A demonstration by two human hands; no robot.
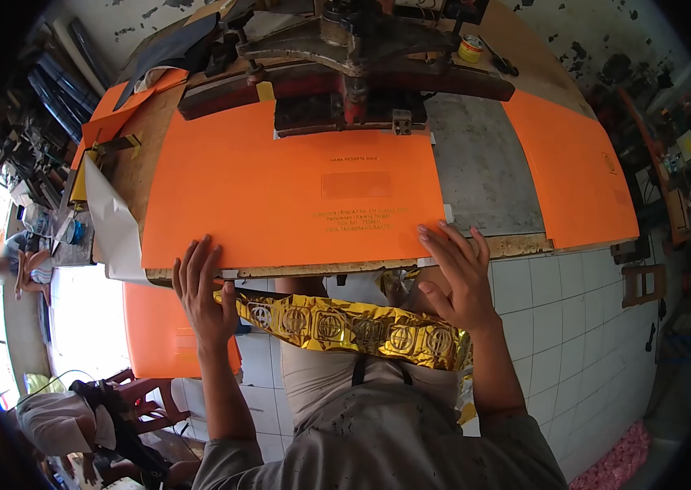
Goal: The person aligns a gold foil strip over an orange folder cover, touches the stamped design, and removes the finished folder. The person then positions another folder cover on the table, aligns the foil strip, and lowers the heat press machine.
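My left hand (204,296) rests its stretched fingers on the front left edge of a large orange sheet (231,188). At the front right corner of the same sheet, the fingers of my right hand (461,273) are spread, touching its edge. The sheet bears small gold lettering and a rectangle outline, and its far edge runs under a heavy iron press (354,73). Below the table edge, a crinkled gold foil strip (329,324) with round stamped marks stretches across my lap. One end narrows near my left thumb; whether the thumb touches it I cannot tell.
More orange sheets (566,175) lie at the right of the grey metal plate (484,155). White paper (117,214) hangs at the table's left corner. A small yellow tin (470,49) stands at the back. Another person (68,420) sits at the lower left.
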